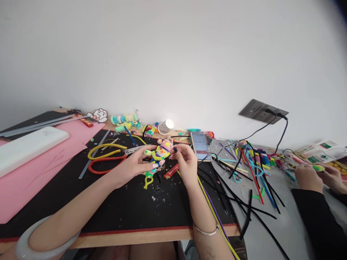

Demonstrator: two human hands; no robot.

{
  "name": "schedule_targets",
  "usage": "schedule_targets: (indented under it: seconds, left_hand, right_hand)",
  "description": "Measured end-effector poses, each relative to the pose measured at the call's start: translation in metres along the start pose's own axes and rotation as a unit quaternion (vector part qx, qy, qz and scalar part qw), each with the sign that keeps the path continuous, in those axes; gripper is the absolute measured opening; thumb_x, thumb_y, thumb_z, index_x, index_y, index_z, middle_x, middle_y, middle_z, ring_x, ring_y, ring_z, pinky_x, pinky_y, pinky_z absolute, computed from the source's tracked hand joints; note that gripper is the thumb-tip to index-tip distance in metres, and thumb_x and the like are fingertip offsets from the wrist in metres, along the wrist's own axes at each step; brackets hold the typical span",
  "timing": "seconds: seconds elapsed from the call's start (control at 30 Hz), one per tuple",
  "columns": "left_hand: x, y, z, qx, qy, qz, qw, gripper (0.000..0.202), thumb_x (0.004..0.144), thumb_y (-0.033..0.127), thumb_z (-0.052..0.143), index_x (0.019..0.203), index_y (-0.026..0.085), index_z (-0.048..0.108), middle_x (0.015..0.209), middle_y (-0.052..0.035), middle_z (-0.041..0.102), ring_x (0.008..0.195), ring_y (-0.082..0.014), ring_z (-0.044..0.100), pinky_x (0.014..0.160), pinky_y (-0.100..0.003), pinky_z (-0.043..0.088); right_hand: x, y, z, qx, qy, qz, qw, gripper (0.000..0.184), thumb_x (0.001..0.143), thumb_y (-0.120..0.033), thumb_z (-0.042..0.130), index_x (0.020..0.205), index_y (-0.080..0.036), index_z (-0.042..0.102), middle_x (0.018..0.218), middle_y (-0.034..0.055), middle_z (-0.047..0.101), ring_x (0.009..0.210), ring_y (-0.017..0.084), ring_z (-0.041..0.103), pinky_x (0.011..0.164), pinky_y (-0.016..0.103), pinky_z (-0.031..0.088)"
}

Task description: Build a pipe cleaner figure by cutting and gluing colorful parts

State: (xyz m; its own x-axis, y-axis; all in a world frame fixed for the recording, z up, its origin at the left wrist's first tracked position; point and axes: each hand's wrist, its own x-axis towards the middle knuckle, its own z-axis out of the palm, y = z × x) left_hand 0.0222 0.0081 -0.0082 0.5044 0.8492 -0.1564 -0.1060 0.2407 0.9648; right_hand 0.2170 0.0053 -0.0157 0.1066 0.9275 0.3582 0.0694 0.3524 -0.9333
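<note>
The pipe-cleaner figure [160,153], a small multicoloured piece in yellow, pink, purple and green, is held clear of the black mat [121,206], directly between the two hands and near the far middle of the mat. The left hand [135,164] grips it from the left and beneath, fingers curled around its lower body, and a yellow-green tail of the figure hangs below this hand. The right hand [185,161] closes on the figure's upper right side in a fingertip pinch, the dark-painted nails touching the head end. Both hands are therefore grasping the same piece, with neither released.

A red label strip [171,172] lies on the mat just below the right hand. A yellow loop [106,149] and a red loop [105,167] lie left of the left hand, well apart from the figure. A phone [201,146], its screen blurred, lies just beyond the right hand. Loose pipe cleaners [252,169] are heaped to the right. At the far right edge, a co-worker's hands [308,177] work on a separate small piece. A pink sheet [40,177] lies at the left.
</note>
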Motion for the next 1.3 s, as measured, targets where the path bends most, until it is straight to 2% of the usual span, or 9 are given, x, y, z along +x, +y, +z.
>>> schedule_targets:
  seconds: [0.33,0.5,0.73,1.03,1.17,1.3]
  left_hand:
    - [0.0004,-0.0008,-0.0004,0.006,0.002,0.006,1.0,0.063,0.074,0.034,0.068,0.129,0.03,0.038,0.123,-0.0074,0.054,0.113,-0.0284,0.054,0.093,-0.046,0.043]
    - [0.001,-0.0022,-0.0002,0.01,0.0,0.007,1.0,0.063,0.073,0.034,0.069,0.129,0.031,0.04,0.128,-0.0076,0.05,0.109,-0.0274,0.056,0.09,-0.045,0.046]
    - [-0.0002,0.0001,0.0,0.002,0.003,-0.001,1.0,0.066,0.071,0.036,0.07,0.129,0.031,0.04,0.126,-0.0076,0.053,0.107,-0.0265,0.057,0.088,-0.042,0.047]
    - [-0.0006,0.0009,-0.0011,-0.007,-0.011,-0.011,1.0,0.066,0.073,0.035,0.069,0.13,0.031,0.037,0.127,-0.0078,0.053,0.111,-0.0259,0.055,0.092,-0.042,0.044]
    - [-0.0007,0.0028,-0.0012,-0.042,-0.047,-0.021,0.998,0.058,0.075,0.033,0.067,0.127,0.028,0.042,0.129,-0.0073,0.052,0.108,-0.0246,0.058,0.091,-0.04,0.046]
    - [-0.0022,0.0056,-0.0006,-0.084,-0.041,-0.029,0.995,0.045,0.074,0.034,0.067,0.116,0.024,0.053,0.114,-0.0056,0.061,0.103,-0.0239,0.059,0.089,-0.039,0.048]
  right_hand:
    - [0.0012,0.0018,0.0,0.03,0.011,0.021,0.999,0.011,0.077,-0.025,0.061,0.087,-0.02,0.06,0.079,0.0013,0.066,0.068,0.014,0.065,0.068,0.028,0.055]
    - [0.0013,0.0019,0.0006,0.027,0.022,0.022,0.999,0.01,0.074,-0.024,0.063,0.084,-0.02,0.061,0.075,0.0003,0.065,0.066,0.013,0.065,0.066,0.027,0.056]
    - [0.001,0.0026,0.0003,0.044,0.032,0.029,0.998,0.012,0.072,-0.023,0.066,0.083,-0.018,0.063,0.078,0.0012,0.068,0.067,0.014,0.067,0.068,0.028,0.058]
    - [0.0003,-0.0004,0.0028,0.075,0.053,0.057,0.994,0.014,0.066,-0.025,0.072,0.075,-0.017,0.066,0.073,0.0006,0.071,0.069,0.015,0.069,0.072,0.03,0.06]
    - [-0.0005,0.0007,0.0017,0.084,0.038,0.064,0.994,0.013,0.066,-0.023,0.073,0.075,-0.017,0.067,0.073,0.0005,0.071,0.068,0.016,0.07,0.071,0.029,0.06]
    - [-0.0027,-0.0012,0.0026,0.103,0.011,0.074,0.992,0.012,0.066,-0.023,0.073,0.075,-0.017,0.068,0.073,0.0009,0.071,0.068,0.016,0.07,0.07,0.029,0.06]
